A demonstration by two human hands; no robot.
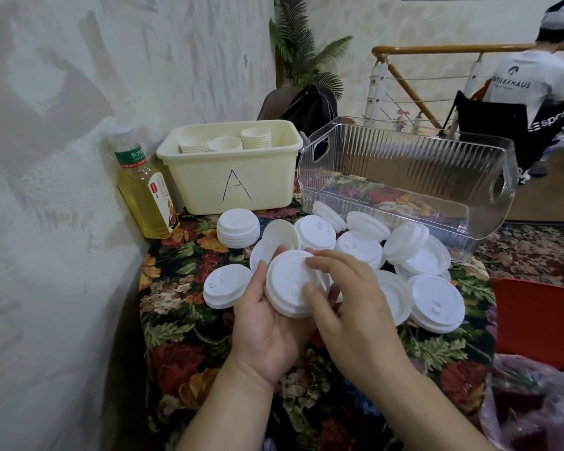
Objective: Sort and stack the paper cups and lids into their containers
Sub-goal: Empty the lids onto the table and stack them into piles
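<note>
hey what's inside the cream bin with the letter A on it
The cream bin holds three stacks of paper cups, only their rims showing above the edge. No lids are visible inside. The wall hides the lower cups and the bin's floor, so the count is unclear.

Matt white plastic lids (290, 281), glossy ribbed clear plastic bin (404, 177), smooth cream plastic tub (228, 180), woven floral cloth (189, 336).

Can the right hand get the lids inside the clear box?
Probably yes. The clear box is open on top, with nothing above its lids, though the right hand is busy with the lid stack.
</note>
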